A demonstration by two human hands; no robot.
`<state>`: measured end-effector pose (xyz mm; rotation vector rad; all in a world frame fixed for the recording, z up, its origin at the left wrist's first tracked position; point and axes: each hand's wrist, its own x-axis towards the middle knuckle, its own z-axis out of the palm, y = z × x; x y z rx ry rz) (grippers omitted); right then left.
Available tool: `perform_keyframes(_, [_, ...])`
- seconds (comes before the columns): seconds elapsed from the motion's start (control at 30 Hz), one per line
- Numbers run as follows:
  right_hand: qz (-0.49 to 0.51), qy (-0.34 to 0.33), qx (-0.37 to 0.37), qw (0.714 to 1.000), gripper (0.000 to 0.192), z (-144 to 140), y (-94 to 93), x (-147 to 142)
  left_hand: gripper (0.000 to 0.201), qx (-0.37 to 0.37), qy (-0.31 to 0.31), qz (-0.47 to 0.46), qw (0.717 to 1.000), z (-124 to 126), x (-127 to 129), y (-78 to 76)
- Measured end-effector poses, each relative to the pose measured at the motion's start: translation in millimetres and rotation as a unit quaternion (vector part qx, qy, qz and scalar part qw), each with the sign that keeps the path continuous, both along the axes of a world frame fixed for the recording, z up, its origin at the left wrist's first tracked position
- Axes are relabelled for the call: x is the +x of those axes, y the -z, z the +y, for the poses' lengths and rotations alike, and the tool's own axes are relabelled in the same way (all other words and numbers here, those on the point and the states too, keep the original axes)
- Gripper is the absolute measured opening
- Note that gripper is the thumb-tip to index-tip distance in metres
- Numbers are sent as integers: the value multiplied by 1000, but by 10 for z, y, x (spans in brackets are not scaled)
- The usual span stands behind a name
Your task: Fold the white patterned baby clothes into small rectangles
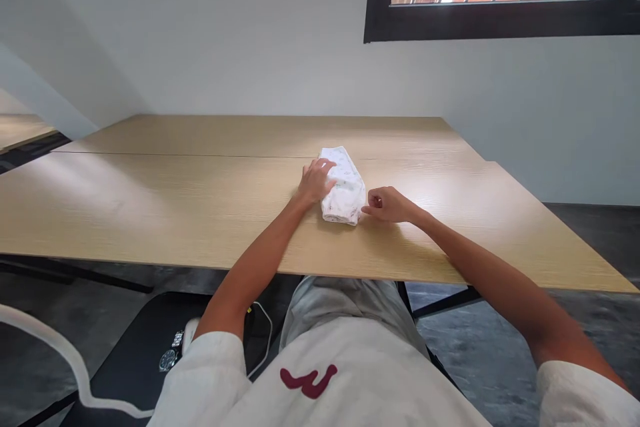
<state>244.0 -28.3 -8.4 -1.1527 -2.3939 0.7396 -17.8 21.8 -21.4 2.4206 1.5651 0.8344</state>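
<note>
A folded white cloth (344,188) with a faint small print lies on the wooden table, its longer side running away from me. My left hand (317,180) rests on the cloth's left edge, thumb and fingers apart, with the fingertips over the top. At the cloth's lower right edge is my right hand (389,205), its fingers curled in and one digit pointing at the cloth's side. Nothing shows inside the curl of that hand. Whether that digit touches the cloth I cannot tell.
The pale wooden table (175,200) has a seam across it and its front edge close to my lap. A grey wall (250,33) and a dark window frame (500,20) stand behind. On a black chair (135,347) at lower left lies a wristwatch (170,355).
</note>
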Motion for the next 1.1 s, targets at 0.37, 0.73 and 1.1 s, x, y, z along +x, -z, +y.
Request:
perform_keyframes(0.37, [-33, -192, 204, 959, 36, -303, 43, -226, 108, -221, 102, 197, 950, -288, 91, -205])
perform_keyframes(0.73, [3, -215, 240, 947, 18, -399, 74, -299, 120, -251, 88, 195, 944, -267, 87, -111])
perform_keyframes(1.1, [39, -198, 256, 945, 35, -338, 36, -257, 59, -227, 76, 69, 968, -144, 123, 42])
